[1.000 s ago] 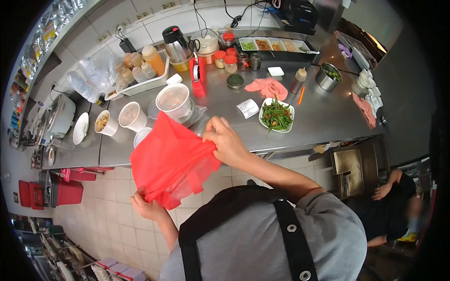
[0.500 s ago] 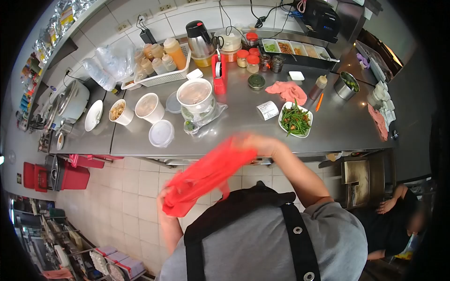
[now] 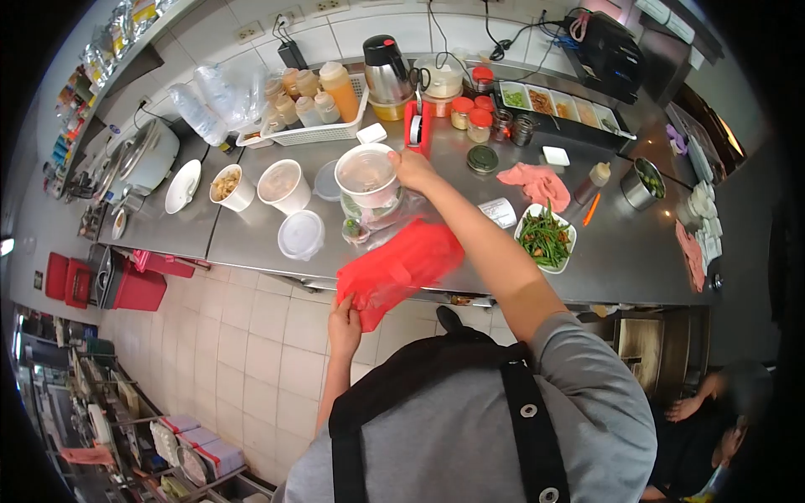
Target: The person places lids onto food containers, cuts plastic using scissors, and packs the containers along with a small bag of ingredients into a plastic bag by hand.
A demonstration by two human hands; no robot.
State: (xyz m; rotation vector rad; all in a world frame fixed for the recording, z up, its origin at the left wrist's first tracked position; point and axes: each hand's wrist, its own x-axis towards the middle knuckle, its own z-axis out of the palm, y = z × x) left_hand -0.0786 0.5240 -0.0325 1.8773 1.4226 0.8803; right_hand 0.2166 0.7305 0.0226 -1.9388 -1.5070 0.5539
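A red bag [image 3: 401, 267] hangs at the counter's front edge, its lower corner in the closed fingers of my left hand [image 3: 344, 323]. My right hand [image 3: 412, 170] reaches over the counter, fingers closed at the right rim of a lidded white tub [image 3: 366, 171]. That tub stands on another container wrapped in clear plastic [image 3: 362, 228]. Left of it are a round clear lid [image 3: 328, 179], a lidded white bowl [image 3: 301, 235], a covered cup [image 3: 284, 186] and an open cup of brown food [image 3: 231, 186].
On the steel counter [image 3: 453, 272] are a dish of green beans [image 3: 545, 238], a printed label [image 3: 498, 212], a pink cloth [image 3: 537, 184], a red tape dispenser [image 3: 417, 130] and a bottle basket [image 3: 314, 132]. Another person [image 3: 713, 419] is at the lower right.
My right hand has let go of the red bag and moved up to the lidded tub. The bag has shifted toward the counter edge, still in my left hand. The view has shifted left.
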